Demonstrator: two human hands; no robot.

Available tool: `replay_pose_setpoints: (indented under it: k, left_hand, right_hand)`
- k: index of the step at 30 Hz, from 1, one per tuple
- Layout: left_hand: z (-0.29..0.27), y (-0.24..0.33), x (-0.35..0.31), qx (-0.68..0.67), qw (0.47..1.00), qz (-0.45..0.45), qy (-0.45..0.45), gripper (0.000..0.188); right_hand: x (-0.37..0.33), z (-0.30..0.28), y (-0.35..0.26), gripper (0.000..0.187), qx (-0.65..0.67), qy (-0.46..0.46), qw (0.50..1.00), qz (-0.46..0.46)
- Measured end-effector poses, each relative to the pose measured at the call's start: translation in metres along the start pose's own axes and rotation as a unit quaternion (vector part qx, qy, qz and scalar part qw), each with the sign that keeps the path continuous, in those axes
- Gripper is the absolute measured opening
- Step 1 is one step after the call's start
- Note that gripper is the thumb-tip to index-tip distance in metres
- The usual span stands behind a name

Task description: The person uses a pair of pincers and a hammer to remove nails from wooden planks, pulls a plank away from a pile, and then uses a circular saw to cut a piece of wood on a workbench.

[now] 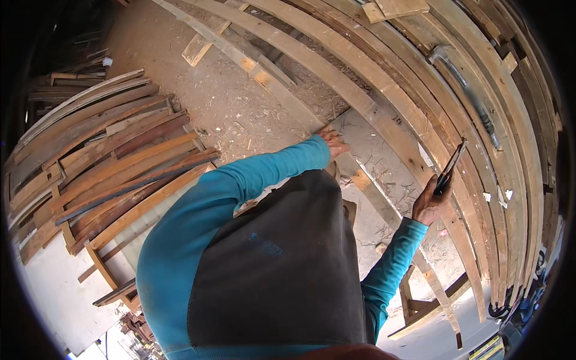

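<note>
My left hand lies across a narrow wooden plank, its fingers stretched over the wood. This plank runs from the top left down to the lower right, past my body. Farther right, my right hand is closed around a slim plier-like hand tool. The tool's dark part is in the fist, and its long metal end points up and away. Beneath that hand are long parallel boards. A claw hammer with a metal shaft lies on the boards beyond the tool.
Stacked wooden frames and slats fill the left side. Short wood pieces sit on the boards at the top. Wood chips are scattered over the dusty floor. A wooden brace stands at the lower right.
</note>
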State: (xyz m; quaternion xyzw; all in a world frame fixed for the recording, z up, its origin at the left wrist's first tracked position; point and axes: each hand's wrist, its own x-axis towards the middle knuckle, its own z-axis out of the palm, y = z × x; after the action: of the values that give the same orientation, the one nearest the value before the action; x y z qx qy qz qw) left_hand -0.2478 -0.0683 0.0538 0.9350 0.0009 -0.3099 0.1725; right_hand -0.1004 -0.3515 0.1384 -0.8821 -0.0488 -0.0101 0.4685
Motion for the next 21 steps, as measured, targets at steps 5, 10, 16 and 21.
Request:
replay_pose_setpoints:
  k: [5,10,16,21]
  left_hand:
    - [0.033,-0.01,0.038,-0.007,1.0,0.007,0.026,0.049]
    - [-0.009,-0.009,0.022,-0.038,0.998,0.051,0.011,0.065]
    - [-0.143,0.015,0.101,-0.332,0.906,0.088,0.246,0.056]
    - [-0.22,-0.024,0.238,-0.673,0.716,-0.024,0.182,0.086]
  right_hand:
    - [0.039,0.05,0.042,0.048,-0.356,-0.062,0.926,-0.11]
    - [0.044,0.074,0.069,0.047,-0.313,-0.124,0.942,-0.019]
    - [0.034,0.066,0.05,0.056,-0.33,-0.037,0.943,-0.031]
    - [0.001,0.069,-0.013,0.052,-0.227,-0.017,0.973,-0.042]
